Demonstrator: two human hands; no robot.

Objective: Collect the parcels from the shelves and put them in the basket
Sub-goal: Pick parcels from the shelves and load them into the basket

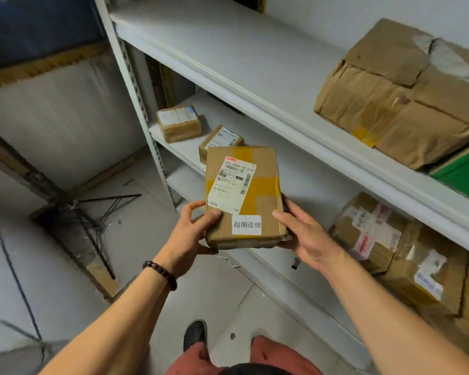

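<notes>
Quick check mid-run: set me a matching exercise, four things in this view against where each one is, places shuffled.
Things:
1. flat brown cardboard parcel with white labels
2. large crumpled brown cardboard box
3. small taped cardboard parcel
4. dark beaded bracelet

Places:
A. worn just behind the left hand
B. on the white upper shelf
C. gripped by left hand and right hand
D. far left end of the lower shelf

Pairs: 1-C, 2-B, 3-D, 4-A

Held parcel (244, 197) before the shelves (255, 85), large parcel (401, 96) on upper shelf right
</notes>
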